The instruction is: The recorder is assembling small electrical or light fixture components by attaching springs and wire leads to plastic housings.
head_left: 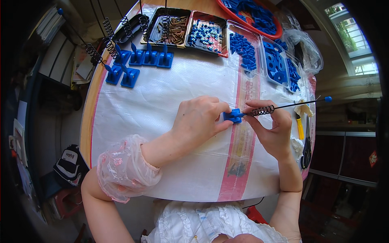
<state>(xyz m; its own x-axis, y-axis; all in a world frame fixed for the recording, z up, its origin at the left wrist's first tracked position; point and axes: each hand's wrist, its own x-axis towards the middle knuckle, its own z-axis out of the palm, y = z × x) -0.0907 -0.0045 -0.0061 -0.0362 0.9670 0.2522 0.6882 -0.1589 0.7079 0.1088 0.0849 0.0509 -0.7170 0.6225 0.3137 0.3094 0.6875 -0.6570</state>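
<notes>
Over the middle of the table, my left hand (202, 115) pinches a small blue plastic base (234, 116) between thumb and fingers. My right hand (272, 129) grips the blue end of a black spring rod (263, 110) where it meets the base. The rod runs out to the right, coiled near the hand, with a blue ball at its tip. Whether rod and base are joined is hidden by my fingers. At the far left stand several blue bases (150, 58) with spring rods upright in them.
Along the far side sit a tray of screws (177, 30), a tray of small blue-and-white parts (204, 36), clear boxes of blue parts (244, 50) and a red basin (279, 30). A yellow-handled tool (300, 127) and black scissors (306, 152) lie at the right edge.
</notes>
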